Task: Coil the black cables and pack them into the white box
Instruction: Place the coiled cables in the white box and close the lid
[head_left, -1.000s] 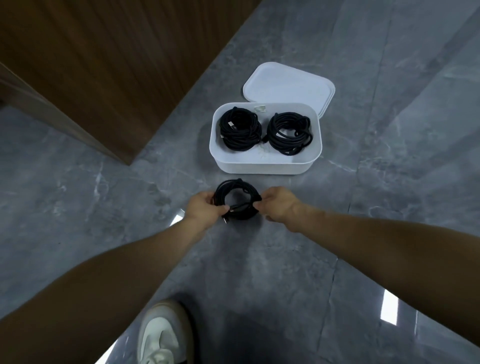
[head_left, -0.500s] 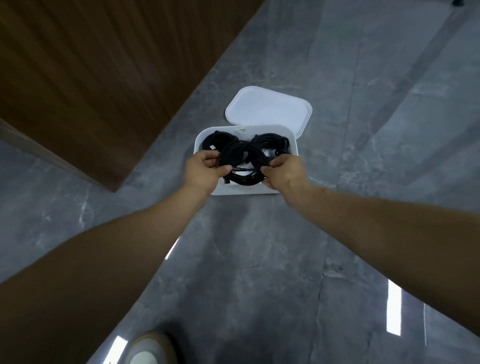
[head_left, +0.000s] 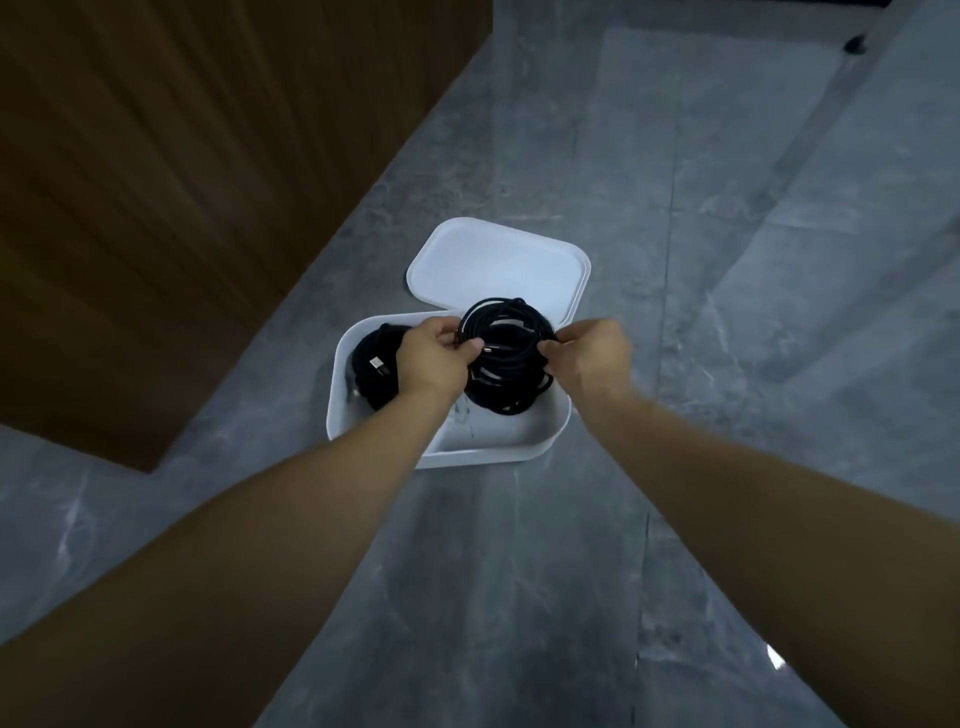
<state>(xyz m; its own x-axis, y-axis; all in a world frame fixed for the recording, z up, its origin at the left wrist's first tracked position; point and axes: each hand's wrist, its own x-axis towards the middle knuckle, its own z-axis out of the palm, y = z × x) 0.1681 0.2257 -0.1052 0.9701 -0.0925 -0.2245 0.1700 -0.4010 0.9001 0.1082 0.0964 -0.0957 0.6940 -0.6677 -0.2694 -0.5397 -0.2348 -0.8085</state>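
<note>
We see a grey marbled tile floor running up to a brown wood-panelled wall. On it sits the white box, its lid lying just behind. Our left hand and right hand pinch opposite sides of a black cable coil (tight round loops) over the box's right half, above another coil; a third coil lies at the left.
</note>
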